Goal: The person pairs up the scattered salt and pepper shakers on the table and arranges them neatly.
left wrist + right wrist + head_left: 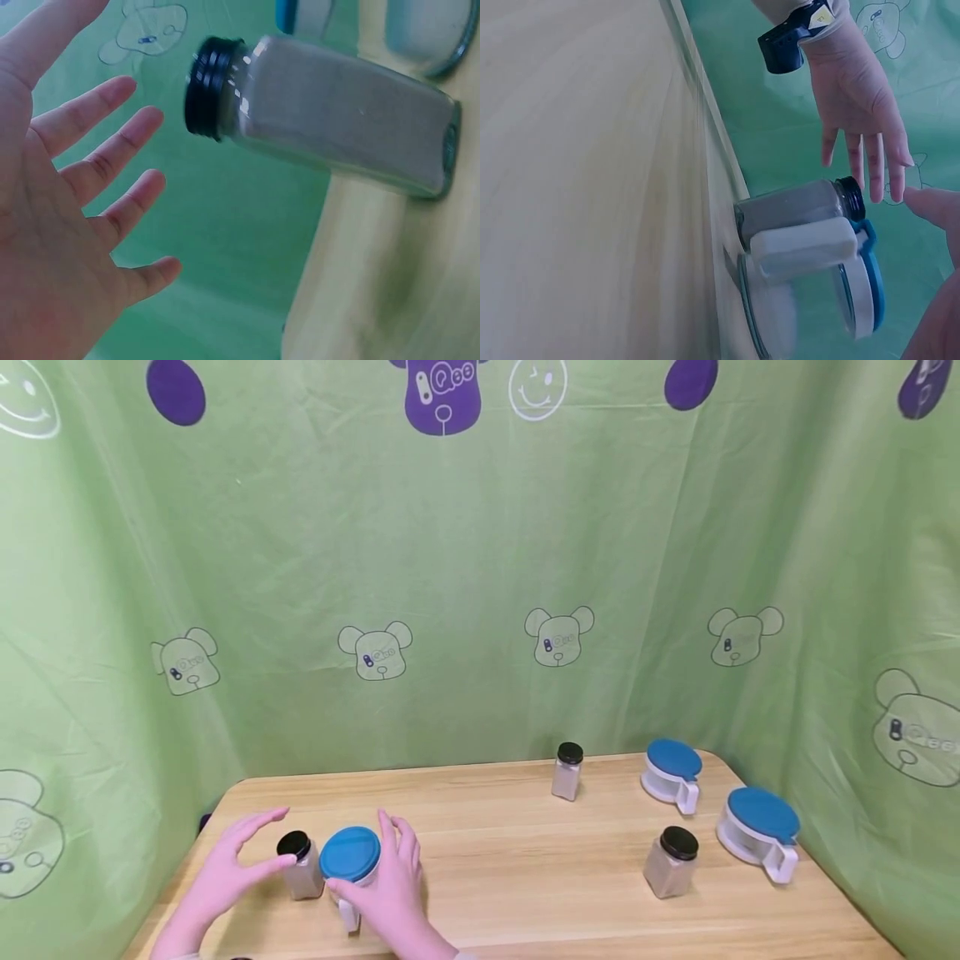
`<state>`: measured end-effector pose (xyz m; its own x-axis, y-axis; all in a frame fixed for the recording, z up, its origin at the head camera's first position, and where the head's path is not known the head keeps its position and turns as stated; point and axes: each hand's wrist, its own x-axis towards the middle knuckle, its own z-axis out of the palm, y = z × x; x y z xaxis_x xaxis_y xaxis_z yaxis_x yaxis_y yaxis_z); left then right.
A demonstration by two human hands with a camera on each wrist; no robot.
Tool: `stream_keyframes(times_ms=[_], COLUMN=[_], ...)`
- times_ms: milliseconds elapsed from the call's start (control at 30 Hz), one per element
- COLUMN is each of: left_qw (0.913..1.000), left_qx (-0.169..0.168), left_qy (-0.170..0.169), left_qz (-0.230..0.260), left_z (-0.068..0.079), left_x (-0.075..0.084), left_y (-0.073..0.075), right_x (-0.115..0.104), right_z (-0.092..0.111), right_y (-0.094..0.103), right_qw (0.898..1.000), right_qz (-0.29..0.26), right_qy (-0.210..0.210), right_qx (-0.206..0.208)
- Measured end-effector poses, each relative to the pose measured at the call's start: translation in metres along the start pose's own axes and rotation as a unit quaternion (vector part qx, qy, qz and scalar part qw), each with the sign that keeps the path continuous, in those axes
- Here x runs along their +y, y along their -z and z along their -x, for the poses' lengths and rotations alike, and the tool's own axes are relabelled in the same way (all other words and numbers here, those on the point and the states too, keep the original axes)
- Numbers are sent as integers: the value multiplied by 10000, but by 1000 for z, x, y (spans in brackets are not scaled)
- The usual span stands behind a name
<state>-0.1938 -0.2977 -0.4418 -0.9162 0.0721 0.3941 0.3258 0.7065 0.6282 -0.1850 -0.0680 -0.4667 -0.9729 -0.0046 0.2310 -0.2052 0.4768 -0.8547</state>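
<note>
On the left of the table stands a square glass jar (345, 112) with a black screw lid and greyish contents. My left hand (225, 868) is beside it with fingers spread; the left wrist view shows a gap between that palm and the lid. Right of this jar is a round glass seasoning jar (350, 855) with a blue lid and a white handle (802, 247). My right hand (393, 885) hovers around its lid, thumb and fingers apart on either side. In the right wrist view, only part of my right hand (937, 315) shows, apart from the lid.
On the right of the wooden table (517, 868) stand two more black-lidded jars, one farther back (567, 772) and one nearer (671, 862). Two blue-lidded jars, a far one (672, 768) and a near one (761, 827), stand beside them. A green curtain (465, 543) surrounds the table.
</note>
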Motion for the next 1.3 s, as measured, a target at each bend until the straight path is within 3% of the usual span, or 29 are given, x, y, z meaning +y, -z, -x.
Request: stream_keyframes(times_ms=[333, 567, 800, 1000, 1300], left_qw=[9991, 9946, 9927, 9864, 9747], left_qx=[183, 409, 392, 451, 562], left_qy=[-379, -957, -1064, -1369, -1946], left_qz=[15, -7, -401, -786, -945], left_z=[-3, -5, -5, -4, -4], left_x=[19, 30, 40, 52, 62], left_y=[-3, -8, -10, -16, -26], right_x=[5, 12, 24, 28, 38], right_z=[2, 5, 6, 8, 9], right_y=[30, 47, 55, 66, 85], right_qw=[9977, 9957, 9933, 9904, 9858], right_qz=[-329, -179, 136, 416, 621], right_qy=[287, 412, 586, 851, 1191], right_qx=[-514, -813, -984, -1010, -1009])
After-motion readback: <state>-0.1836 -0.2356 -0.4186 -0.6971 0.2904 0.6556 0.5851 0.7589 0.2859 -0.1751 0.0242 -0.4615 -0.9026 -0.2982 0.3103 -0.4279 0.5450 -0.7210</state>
